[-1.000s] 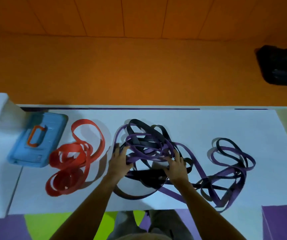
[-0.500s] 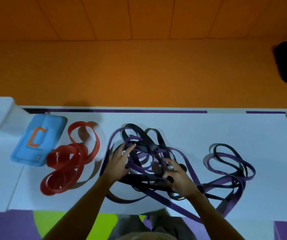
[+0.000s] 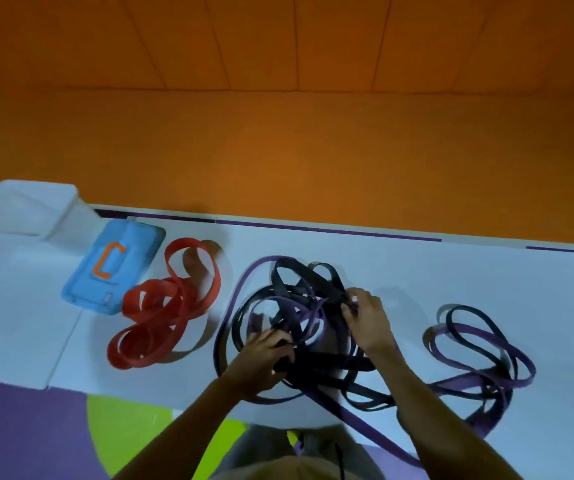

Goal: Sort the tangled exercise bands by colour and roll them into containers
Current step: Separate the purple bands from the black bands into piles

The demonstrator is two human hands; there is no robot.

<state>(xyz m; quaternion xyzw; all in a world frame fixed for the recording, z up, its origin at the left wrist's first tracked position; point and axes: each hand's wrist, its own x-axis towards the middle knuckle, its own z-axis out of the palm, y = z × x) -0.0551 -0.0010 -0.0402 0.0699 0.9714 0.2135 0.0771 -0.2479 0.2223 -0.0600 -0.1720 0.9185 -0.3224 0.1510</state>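
A tangle of black and purple exercise bands [image 3: 292, 306] lies in the middle of the white table [image 3: 417, 271]. My left hand [image 3: 261, 358] grips black strands at the tangle's near left side. My right hand [image 3: 365, 317] pinches strands at its right side. One purple band [image 3: 365, 427] trails off the table's near edge toward my lap. A smaller black and purple knot [image 3: 479, 355] lies to the right, linked to the main tangle by strands. The red bands [image 3: 167, 306] lie apart on the left in a loose pile.
A blue container lid with an orange handle [image 3: 115, 268] lies left of the red bands. A white box [image 3: 25, 209] stands at the far left corner. Orange floor stretches beyond the table; purple and green mats [image 3: 70, 434] show below its near edge.
My left hand has slid from the tangle's upper left down to its near side and closed on black strands. My right hand has risen to the tangle's right side. The camera has shifted.
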